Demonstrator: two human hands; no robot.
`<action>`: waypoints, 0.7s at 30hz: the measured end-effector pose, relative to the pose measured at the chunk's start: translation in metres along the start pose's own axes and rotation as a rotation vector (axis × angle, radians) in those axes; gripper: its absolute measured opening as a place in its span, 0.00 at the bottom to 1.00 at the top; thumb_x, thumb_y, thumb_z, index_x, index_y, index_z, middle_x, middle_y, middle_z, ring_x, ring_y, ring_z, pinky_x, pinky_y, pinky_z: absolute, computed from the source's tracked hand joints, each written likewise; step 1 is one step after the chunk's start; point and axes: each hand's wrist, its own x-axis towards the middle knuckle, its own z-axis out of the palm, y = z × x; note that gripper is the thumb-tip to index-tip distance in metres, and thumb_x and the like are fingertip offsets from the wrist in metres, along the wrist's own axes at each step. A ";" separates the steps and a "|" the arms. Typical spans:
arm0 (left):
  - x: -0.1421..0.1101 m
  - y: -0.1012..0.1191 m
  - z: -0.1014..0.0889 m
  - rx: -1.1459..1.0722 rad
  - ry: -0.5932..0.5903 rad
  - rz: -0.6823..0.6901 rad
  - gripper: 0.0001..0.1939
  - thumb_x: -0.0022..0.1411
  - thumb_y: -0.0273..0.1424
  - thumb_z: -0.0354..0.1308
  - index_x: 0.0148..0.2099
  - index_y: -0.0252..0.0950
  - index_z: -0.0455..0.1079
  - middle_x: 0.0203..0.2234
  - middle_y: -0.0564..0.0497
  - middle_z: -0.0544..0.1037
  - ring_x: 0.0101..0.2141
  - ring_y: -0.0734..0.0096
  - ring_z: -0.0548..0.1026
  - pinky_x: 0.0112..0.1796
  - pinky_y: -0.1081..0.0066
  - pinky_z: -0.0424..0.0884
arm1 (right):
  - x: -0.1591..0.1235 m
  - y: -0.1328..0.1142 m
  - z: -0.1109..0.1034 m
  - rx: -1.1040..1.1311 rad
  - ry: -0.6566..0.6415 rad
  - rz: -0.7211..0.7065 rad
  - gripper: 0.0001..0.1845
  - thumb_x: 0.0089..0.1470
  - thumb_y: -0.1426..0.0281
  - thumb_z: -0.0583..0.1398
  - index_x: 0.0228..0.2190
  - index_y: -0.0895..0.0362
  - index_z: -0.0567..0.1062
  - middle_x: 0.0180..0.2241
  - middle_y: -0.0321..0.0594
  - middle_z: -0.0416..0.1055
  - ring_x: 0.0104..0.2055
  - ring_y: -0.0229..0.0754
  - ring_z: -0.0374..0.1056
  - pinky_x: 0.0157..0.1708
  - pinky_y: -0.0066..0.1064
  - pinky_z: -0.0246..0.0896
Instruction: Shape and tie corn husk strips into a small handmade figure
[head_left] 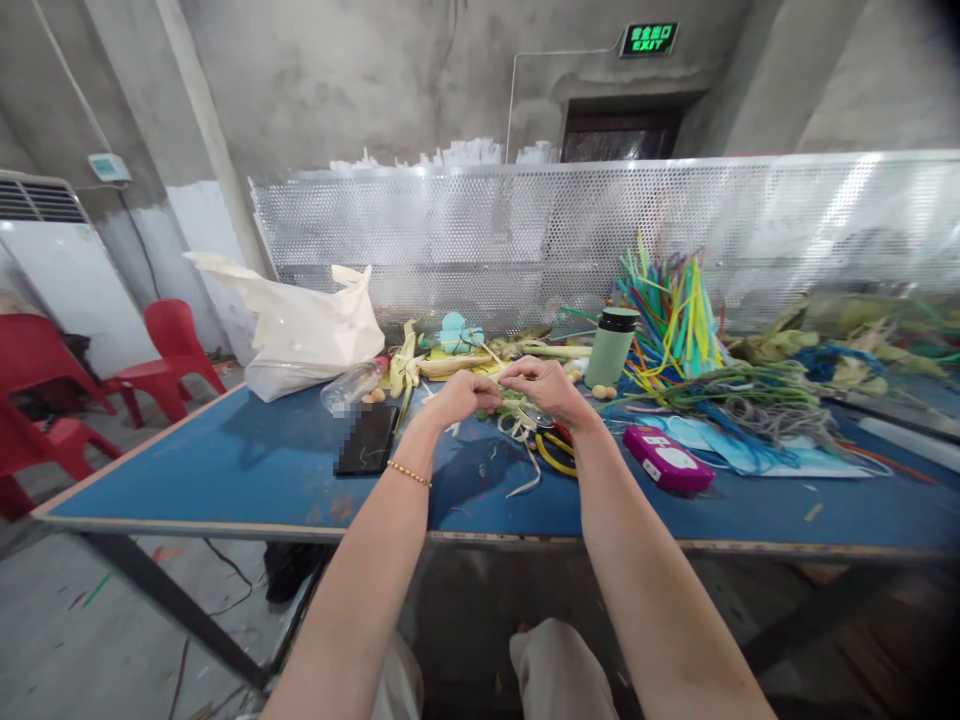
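Above the middle of the blue table, my left hand (463,398) and my right hand (551,388) are close together, both with bent, pinched fingers. What they pinch is too small to make out. Pale strips of corn husk (521,428) lie under and beside my right hand. Scissors with yellow handles (556,452) rest just below that hand, partly hidden by my wrist. Behind both hands are corn husks (454,366). A black flat object (366,442), partly pixelated, lies left of my left wrist.
A green bottle (613,350) with a black lid stands behind my right hand. To the right are a purple pack (667,458), colourful strips (686,320) and tangled cords (780,405). A white plastic bag (307,330) and clear bottle (352,386) sit left. A perforated metal panel (450,230) backs the table.
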 end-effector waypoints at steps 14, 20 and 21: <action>0.004 0.002 0.003 -0.230 0.353 -0.059 0.08 0.59 0.29 0.59 0.29 0.33 0.67 0.19 0.54 0.71 0.19 0.79 0.62 0.24 0.74 0.58 | -0.001 -0.001 0.020 0.071 0.011 0.171 0.15 0.48 0.60 0.65 0.20 0.58 0.76 0.16 0.34 0.66 0.19 0.34 0.59 0.22 0.29 0.53; 0.010 -0.004 0.001 0.388 0.570 -0.055 0.11 0.57 0.23 0.57 0.23 0.34 0.66 0.21 0.52 0.73 0.27 0.72 0.68 0.35 0.70 0.63 | 0.000 -0.011 0.032 -0.198 0.007 -0.118 0.06 0.51 0.72 0.62 0.27 0.57 0.81 0.26 0.38 0.76 0.29 0.39 0.68 0.32 0.29 0.59; 0.010 -0.005 0.001 0.460 0.558 -0.062 0.10 0.57 0.22 0.56 0.23 0.34 0.67 0.22 0.51 0.74 0.28 0.71 0.68 0.35 0.70 0.63 | 0.000 -0.013 0.031 -0.225 0.018 -0.158 0.07 0.52 0.73 0.61 0.27 0.57 0.81 0.27 0.39 0.76 0.30 0.39 0.68 0.33 0.29 0.59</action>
